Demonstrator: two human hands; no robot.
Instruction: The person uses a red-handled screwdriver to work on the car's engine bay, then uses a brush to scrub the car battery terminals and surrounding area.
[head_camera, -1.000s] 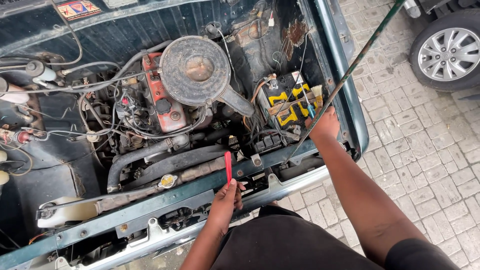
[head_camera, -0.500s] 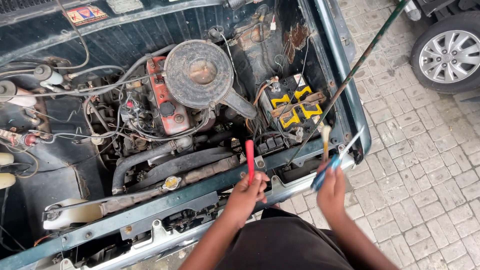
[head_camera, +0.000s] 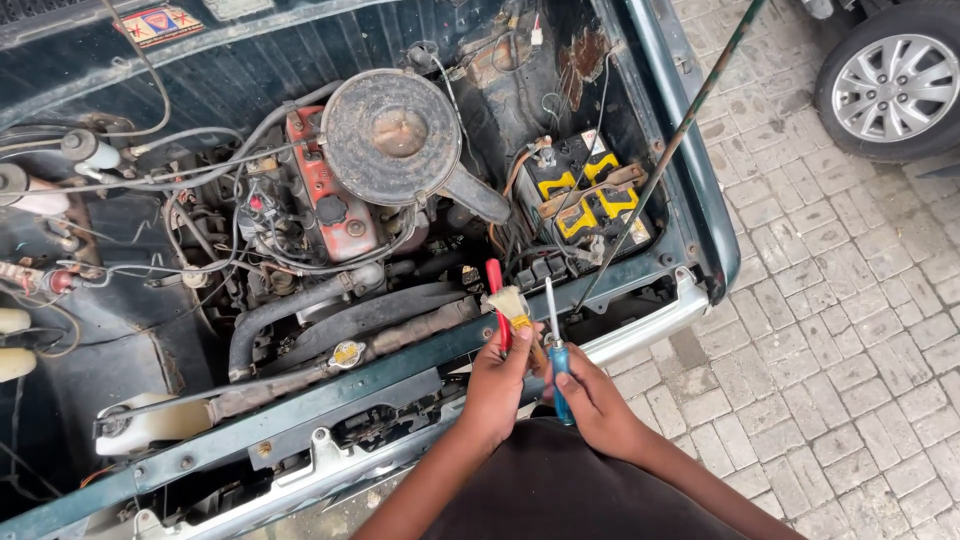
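Both hands meet over the bumper (head_camera: 640, 330): left hand (head_camera: 497, 385) grips brush (head_camera: 512, 305), right hand (head_camera: 592, 400) screwdriver (head_camera: 556, 350).

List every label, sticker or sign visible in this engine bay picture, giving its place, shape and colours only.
Sticker: top left on the dark panel, rectangular, red and yellow.
Battery labels: right of the round air filter, yellow patches on the black top.
Radiator cap: front centre, round, yellowish.

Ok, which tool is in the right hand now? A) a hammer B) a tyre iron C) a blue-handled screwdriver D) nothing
C: the right hand grips a blue-handled screwdriver, shaft pointing up, beside the left hand, which holds a red-handled tool and a small paintbrush.
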